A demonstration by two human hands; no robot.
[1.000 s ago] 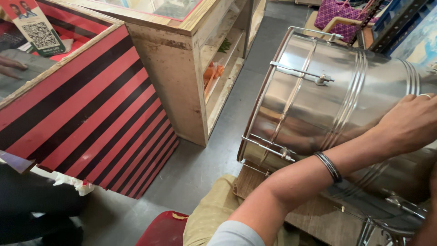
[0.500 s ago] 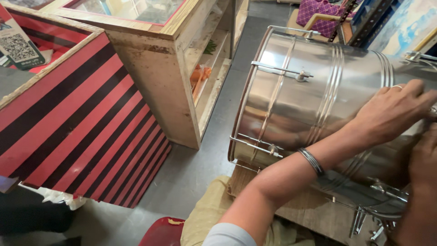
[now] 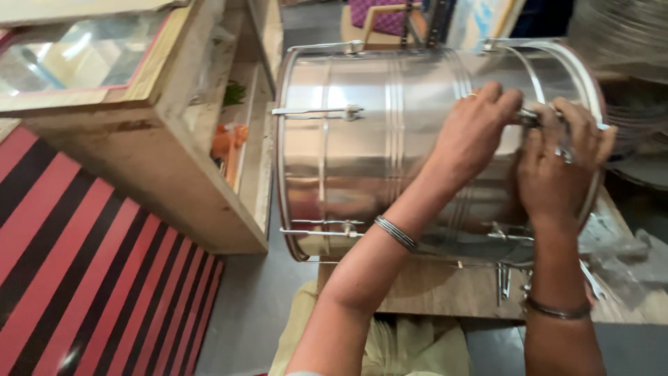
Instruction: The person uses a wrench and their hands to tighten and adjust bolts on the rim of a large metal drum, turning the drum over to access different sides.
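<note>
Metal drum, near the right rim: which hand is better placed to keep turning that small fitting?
Probably the left hand: its fingertips pinch the small fitting on the drum. The right hand lies flat against the shell by the rim, seemingly steadying it.

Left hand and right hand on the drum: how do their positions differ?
The left hand lies over the steel drum wall, fingers pinching a small metal fitting near the rim. The right hand sits further out, curled over the rim itself. Both wrists wear metal bangles, and both hands meet at that fitting.
</note>
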